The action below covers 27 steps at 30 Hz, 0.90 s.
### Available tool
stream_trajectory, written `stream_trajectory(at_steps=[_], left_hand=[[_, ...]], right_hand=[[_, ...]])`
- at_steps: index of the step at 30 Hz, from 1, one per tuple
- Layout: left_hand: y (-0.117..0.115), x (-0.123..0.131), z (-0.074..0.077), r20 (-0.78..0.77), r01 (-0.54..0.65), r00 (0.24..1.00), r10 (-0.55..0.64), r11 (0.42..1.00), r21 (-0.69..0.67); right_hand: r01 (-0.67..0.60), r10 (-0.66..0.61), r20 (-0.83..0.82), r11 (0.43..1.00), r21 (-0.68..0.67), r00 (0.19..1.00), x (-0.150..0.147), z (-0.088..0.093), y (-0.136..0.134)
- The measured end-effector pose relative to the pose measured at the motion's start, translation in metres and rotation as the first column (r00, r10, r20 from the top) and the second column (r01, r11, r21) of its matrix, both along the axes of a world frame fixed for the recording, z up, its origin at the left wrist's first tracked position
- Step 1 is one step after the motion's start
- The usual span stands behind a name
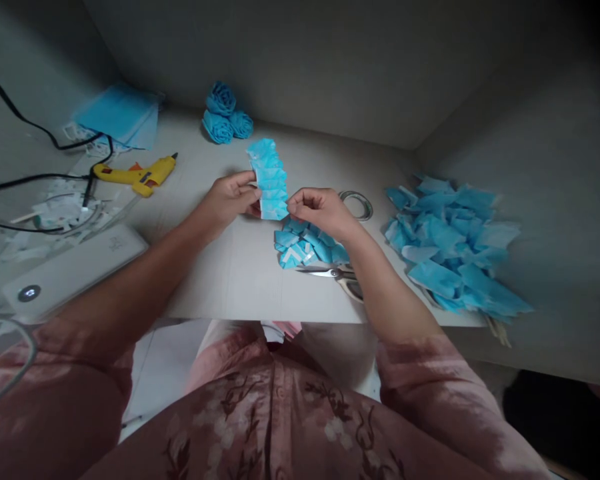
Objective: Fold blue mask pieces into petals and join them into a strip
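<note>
A pleated strip of blue face-mask fabric (270, 177) is held upright above the table, its right edge wavy. My left hand (233, 197) pinches it along the left edge between thumb and fingers. At the strip's lower right corner, the thumb and forefinger of my right hand (315, 208) are pinched together against the edge. Below that hand lies a small pile of folded blue pieces (310, 245), partly covered by it. Scissors (330, 273) rest just in front of the pile, their handles partly behind my right forearm. A roll of clear tape (357, 205) lies beside my right wrist.
Three blue fabric roses (223, 100) stand at the back. On the left are a yellow glue gun (140, 175), stacked blue masks (117, 117), white scraps (55, 213), black cables and a white power bank (75, 270). A large heap of blue fabric pieces (450, 233) fills the right side.
</note>
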State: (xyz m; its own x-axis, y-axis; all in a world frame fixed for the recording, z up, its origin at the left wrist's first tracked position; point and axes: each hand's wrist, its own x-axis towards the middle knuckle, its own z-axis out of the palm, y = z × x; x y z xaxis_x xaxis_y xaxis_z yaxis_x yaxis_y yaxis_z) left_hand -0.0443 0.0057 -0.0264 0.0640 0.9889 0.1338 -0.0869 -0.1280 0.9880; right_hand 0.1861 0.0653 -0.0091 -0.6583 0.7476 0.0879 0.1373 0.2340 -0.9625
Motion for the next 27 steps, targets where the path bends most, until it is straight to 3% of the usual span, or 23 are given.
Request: stream_trajectory(at_steps=[11, 17, 22, 27], left_hand=[[-0.005, 0.005, 0.011, 0.068, 0.046, 0.997, -0.043, 0.998, -0.049], [-0.002, 0.005, 0.002, 0.028, 0.07, 0.997, -0.07, 0.998, 0.009], [0.003, 0.004, -0.007, 0.063, 0.018, 0.998, -0.02, 0.999, 0.032], [-0.001, 0.007, -0.006, 0.058, -0.029, 0.998, 0.027, 0.999, 0.03]], right_hand=[[0.028, -0.028, 0.005, 0.999, 0.019, 1.0, 0.001, -0.001, 0.003], [0.03, -0.03, -0.021, 0.999, 0.027, 0.999, 0.0, -0.002, 0.001], [0.023, -0.023, 0.006, 1.0, 0.007, 1.0, 0.003, 0.001, -0.002], [0.115, -0.116, 0.031, 0.993, 0.04, 0.993, 0.006, 0.005, -0.003]])
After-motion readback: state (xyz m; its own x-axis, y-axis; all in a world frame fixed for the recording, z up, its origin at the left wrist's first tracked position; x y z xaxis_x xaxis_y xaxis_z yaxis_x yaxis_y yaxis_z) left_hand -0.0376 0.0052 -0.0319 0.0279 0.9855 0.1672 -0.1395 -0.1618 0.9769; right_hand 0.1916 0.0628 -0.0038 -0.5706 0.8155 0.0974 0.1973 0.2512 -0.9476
